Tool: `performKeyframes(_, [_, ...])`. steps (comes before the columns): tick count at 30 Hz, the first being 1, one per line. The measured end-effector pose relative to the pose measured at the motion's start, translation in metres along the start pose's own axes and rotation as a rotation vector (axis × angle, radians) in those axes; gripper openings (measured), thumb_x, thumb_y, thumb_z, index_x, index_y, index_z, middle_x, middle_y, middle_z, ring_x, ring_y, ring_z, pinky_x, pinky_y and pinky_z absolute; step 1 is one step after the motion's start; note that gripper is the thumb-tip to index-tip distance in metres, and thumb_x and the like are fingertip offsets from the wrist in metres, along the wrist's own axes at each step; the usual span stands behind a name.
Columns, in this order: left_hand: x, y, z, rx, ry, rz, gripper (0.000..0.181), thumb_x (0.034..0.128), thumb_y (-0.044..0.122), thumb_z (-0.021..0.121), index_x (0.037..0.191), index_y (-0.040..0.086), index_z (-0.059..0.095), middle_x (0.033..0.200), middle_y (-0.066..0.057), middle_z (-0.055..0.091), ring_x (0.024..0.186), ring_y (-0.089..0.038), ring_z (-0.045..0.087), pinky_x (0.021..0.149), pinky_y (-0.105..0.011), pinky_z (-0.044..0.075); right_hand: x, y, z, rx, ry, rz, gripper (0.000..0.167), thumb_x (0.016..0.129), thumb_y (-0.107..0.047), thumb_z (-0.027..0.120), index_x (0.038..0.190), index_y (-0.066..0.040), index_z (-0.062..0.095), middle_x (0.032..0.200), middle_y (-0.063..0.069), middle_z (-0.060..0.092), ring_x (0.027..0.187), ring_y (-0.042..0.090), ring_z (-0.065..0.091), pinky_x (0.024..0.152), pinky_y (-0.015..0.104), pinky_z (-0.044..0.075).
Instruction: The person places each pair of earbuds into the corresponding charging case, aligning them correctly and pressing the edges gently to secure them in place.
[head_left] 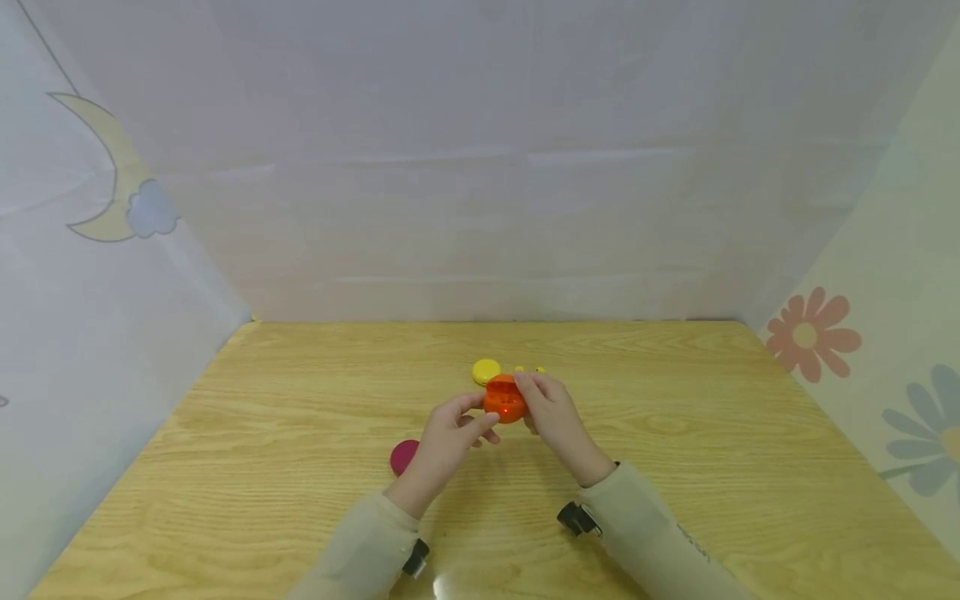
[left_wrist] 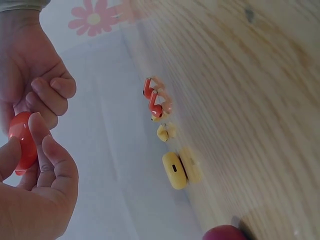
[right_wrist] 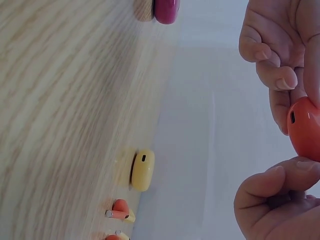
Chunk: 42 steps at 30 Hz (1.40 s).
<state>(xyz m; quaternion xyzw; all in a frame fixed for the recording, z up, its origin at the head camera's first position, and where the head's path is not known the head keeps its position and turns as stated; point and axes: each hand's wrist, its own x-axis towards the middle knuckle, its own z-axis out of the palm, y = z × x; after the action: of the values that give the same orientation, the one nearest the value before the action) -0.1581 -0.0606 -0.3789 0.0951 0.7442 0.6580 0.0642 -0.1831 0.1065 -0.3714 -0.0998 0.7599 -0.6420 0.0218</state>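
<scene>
An orange earbud charging case (head_left: 506, 407) is held up above the table, its lid raised and its inside showing in the head view. My left hand (head_left: 448, 433) pinches its left side between thumb and fingers. On the other side, my right hand (head_left: 553, 412) grips the case by its edge, thumb near the lid. Two orange earbuds (left_wrist: 156, 106) lie on the table in the left wrist view; in the head view they seem hidden behind my right hand. The right wrist view shows a small dark port on the case (right_wrist: 305, 129).
Beyond the hands lies a closed yellow case (head_left: 486, 371), with small yellow earbuds (head_left: 540, 369) to its right. A magenta case (head_left: 403, 457) sits on the wooden table (head_left: 300, 417), partly covered by my left wrist. Printed cloth walls enclose the back and sides.
</scene>
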Motion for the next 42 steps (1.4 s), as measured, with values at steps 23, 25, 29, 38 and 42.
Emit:
performKeyframes(23, [-0.003, 0.000, -0.006, -0.037, 0.063, 0.001, 0.036, 0.0965, 0.015, 0.061, 0.126, -0.007, 0.058, 0.106, -0.015, 0.068, 0.077, -0.024, 0.067, 0.077, -0.043, 0.051, 0.000, 0.013, -0.013, -0.042, 0.118, 0.042, 0.036, 0.105, -0.026, 0.043, 0.092, 0.003, 0.059, 0.057, 0.003, 0.043, 0.048, 0.011, 0.036, 0.046, 0.023, 0.033])
performKeyframes(25, [-0.003, 0.000, -0.006, -0.041, 0.065, 0.006, 0.036, 0.0965, 0.014, 0.061, 0.125, -0.007, 0.058, 0.106, -0.015, 0.068, 0.077, -0.024, 0.067, 0.076, -0.042, 0.051, 0.000, 0.014, -0.014, -0.057, 0.125, 0.044, 0.032, 0.105, -0.023, 0.045, 0.093, 0.003, 0.059, 0.056, 0.003, 0.042, 0.047, 0.011, 0.036, 0.046, 0.024, 0.034])
performKeyframes(29, [-0.004, 0.000, -0.006, -0.047, 0.073, 0.006, 0.037, 0.0965, 0.014, 0.061, 0.126, -0.008, 0.057, 0.105, -0.014, 0.068, 0.077, -0.023, 0.067, 0.076, -0.040, 0.051, 0.000, 0.016, -0.016, -0.071, 0.133, 0.067, 0.027, 0.103, -0.019, 0.047, 0.094, 0.003, 0.060, 0.057, 0.002, 0.043, 0.048, 0.012, 0.036, 0.047, 0.025, 0.034])
performKeyframes(38, [-0.007, 0.000, -0.008, -0.043, 0.075, 0.022, 0.037, 0.0961, 0.014, 0.062, 0.126, -0.006, 0.058, 0.106, -0.014, 0.068, 0.077, -0.024, 0.067, 0.075, -0.036, 0.050, 0.003, 0.019, -0.016, -0.099, 0.148, 0.119, 0.019, 0.101, -0.011, 0.050, 0.099, 0.005, 0.061, 0.060, 0.003, 0.048, 0.051, 0.010, 0.040, 0.048, 0.023, 0.036])
performKeyframes(42, [-0.006, -0.001, -0.008, -0.040, 0.074, 0.026, 0.037, 0.0960, 0.013, 0.062, 0.127, -0.006, 0.058, 0.105, -0.014, 0.068, 0.077, -0.024, 0.067, 0.074, -0.036, 0.051, 0.004, 0.023, -0.017, -0.143, 0.141, 0.124, 0.020, 0.100, -0.008, 0.051, 0.102, 0.008, 0.061, 0.061, 0.003, 0.050, 0.052, 0.010, 0.040, 0.048, 0.022, 0.036])
